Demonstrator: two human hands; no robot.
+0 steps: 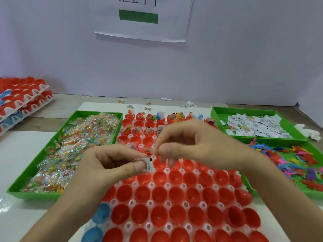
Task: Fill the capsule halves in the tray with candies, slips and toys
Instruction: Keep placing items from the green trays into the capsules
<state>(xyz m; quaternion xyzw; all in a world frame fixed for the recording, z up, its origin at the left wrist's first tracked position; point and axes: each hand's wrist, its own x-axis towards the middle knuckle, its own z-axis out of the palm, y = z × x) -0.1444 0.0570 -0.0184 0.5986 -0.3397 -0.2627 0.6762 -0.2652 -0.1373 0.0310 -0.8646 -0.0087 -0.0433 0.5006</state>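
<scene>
The left hand (pixel 111 165) is pinching a light, floppy paper slip (pixel 149 166) by its edge over the tray (pixel 183 186) middle; the right hand (pixel 190 145) fingers are closing together, seemingly empty

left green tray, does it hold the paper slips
No, the left green tray is filled with clear packets of coloured candies; the white paper slips lie in the far right green tray.
</scene>
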